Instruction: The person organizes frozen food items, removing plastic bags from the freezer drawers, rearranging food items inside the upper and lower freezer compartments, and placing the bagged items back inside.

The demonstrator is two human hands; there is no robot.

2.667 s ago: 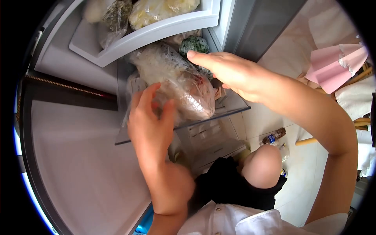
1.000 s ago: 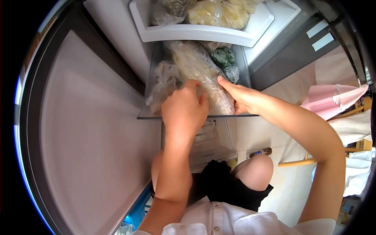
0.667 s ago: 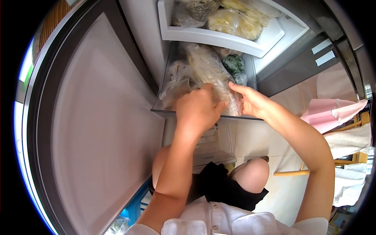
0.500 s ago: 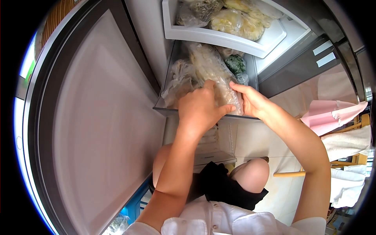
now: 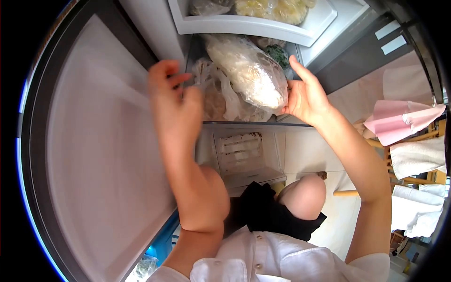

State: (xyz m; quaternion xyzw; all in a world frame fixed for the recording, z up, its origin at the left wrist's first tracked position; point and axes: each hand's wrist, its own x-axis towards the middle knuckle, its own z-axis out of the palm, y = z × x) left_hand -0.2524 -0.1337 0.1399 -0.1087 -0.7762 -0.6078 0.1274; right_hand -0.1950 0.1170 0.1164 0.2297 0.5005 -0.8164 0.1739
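Observation:
A large clear plastic bag with pale contents (image 5: 246,70) lies slantwise in the grey freezer drawer (image 5: 263,123). My right hand (image 5: 306,97) is at the bag's lower right end, fingers tucked under it and bearing it, thumb raised clear. My left hand (image 5: 174,96), blurred, hovers at the drawer's left side with fingers curled, apart and empty. Just right of it, a thinner crumpled bag with brownish contents (image 5: 214,99) rests in the drawer. Behind the large bag sits a wrapped green bundle (image 5: 277,55), partly hidden.
Above is a white drawer (image 5: 256,26) with bagged yellowish food (image 5: 277,10). The door (image 5: 105,141) stands open at the left. Below is a clear lower drawer (image 5: 242,152). Pink cloth (image 5: 394,122) and white cloths (image 5: 418,157) hang at the right, near wooden bars.
My left hand has come off the bags and moved left. The large bag's near end now sits higher and shows more fully, with my right hand's fingers under it. The view has shifted.

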